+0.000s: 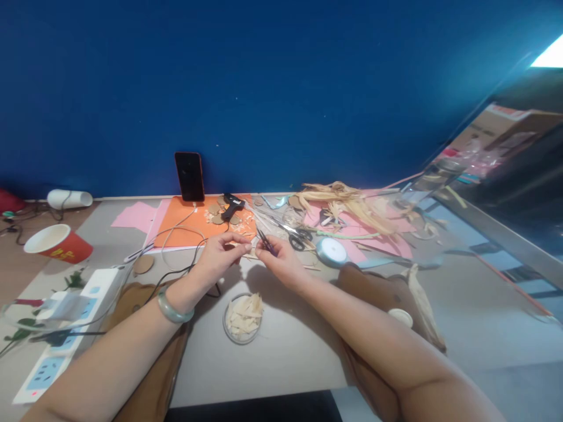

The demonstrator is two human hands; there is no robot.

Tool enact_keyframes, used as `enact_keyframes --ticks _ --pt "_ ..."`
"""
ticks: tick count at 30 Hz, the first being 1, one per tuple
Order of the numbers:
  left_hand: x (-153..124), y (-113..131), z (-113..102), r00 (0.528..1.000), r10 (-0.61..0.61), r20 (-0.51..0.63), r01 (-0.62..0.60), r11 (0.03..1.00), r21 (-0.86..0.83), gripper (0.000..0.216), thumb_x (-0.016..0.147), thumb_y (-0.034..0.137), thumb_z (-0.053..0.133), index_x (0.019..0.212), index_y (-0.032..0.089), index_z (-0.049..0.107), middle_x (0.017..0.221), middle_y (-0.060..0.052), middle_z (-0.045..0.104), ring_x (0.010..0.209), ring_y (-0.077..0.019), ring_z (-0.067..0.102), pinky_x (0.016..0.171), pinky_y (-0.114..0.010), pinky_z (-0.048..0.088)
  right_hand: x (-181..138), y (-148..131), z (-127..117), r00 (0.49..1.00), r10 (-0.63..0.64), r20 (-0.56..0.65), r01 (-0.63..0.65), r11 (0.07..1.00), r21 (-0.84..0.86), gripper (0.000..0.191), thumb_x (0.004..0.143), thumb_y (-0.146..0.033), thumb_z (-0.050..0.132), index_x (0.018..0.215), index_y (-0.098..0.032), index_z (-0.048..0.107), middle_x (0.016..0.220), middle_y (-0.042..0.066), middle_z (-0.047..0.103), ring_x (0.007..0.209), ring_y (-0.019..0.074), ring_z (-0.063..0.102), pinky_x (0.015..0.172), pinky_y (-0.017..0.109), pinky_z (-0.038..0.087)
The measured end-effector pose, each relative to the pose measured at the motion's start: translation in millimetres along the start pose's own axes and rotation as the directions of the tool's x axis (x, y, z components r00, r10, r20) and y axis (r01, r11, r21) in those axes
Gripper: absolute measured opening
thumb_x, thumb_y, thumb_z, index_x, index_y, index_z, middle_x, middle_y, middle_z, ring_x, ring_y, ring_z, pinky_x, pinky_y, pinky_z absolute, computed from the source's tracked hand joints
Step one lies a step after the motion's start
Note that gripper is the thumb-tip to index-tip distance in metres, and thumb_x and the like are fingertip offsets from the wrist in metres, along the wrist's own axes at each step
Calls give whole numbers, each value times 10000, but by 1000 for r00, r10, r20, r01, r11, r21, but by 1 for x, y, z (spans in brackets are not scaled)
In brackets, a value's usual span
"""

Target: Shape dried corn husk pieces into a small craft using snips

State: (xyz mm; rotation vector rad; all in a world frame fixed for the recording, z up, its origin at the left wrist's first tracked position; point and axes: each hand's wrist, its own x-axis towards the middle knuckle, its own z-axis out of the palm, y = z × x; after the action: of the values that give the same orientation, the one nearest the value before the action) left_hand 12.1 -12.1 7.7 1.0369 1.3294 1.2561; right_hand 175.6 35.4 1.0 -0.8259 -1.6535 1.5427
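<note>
My right hand (281, 261) is closed around dark, slim tweezers (265, 241) that point up and away. Close beside it, my left hand (222, 258) has thumb and fingers pinched together; whatever lies between them is too small to make out. A green bangle (174, 306) circles the left wrist. Below both hands stands a small round dish (243, 339) with pale, dry husk pieces (246, 313) in it. Just beyond the hands lie black-handled scissors (299, 239) and a black glue gun (233, 206).
A phone (190, 177) leans against the blue wall. Orange paper (176, 225), dried husks (352, 202) and a ribbon spool (332, 252) lie at the back. On the left are a red paper cup (73, 246) and a power strip (48, 363) with trailing cables.
</note>
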Motion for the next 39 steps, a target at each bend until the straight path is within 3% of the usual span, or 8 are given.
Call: enact_keyframes --ticks 5,16,19,23,28,39 --pt "2 -3 0 998 7 57 -10 999 48 261 673 383 778 751 151 687 533 36 557 440 -55 413 441 -203 304 0 1 -1 998 5 -55 -2 999 49 226 810 -359 625 735 -181 509 544 -67 387 512 75 319 498 239 248" --pt "2 -9 -3 982 -45 185 31 997 75 263 715 394 754 783 150 681 604 1 628 422 -52 422 423 -201 301 0 -1 -1 999 -28 -31 29 999 29 336 768 -490 694 751 -170 592 554 -40 454 508 82 361 478 243 268" --pt "1 -5 0 990 -23 140 23 1000 5 267 695 380 767 759 150 647 617 -2 633 462 -74 500 426 -196 340 3 6 -1 997 15 -73 -7 994 113 405 796 -584 617 804 -181 583 489 -77 359 440 70 278 434 237 216" --pt "0 1 3 998 16 59 -11 997 -77 287 661 367 790 731 150 615 562 25 595 448 -75 517 413 -184 347 4 11 2 994 107 -25 -102 984 148 496 877 -658 414 762 -191 533 448 -84 303 394 74 226 403 241 167" --pt "0 3 2 997 63 37 -58 992 -114 264 675 351 781 743 151 621 564 26 595 465 -78 538 431 -183 370 -1 7 6 992 112 52 -117 988 98 480 866 -642 458 678 -200 444 483 -71 315 431 77 263 416 237 188" --pt "-1 3 4 996 52 78 -40 989 -139 284 663 362 792 759 154 624 625 14 619 485 -82 546 459 -201 380 -1 11 7 985 136 104 -151 977 153 487 847 -659 475 694 -197 448 519 -71 311 451 75 231 424 235 163"
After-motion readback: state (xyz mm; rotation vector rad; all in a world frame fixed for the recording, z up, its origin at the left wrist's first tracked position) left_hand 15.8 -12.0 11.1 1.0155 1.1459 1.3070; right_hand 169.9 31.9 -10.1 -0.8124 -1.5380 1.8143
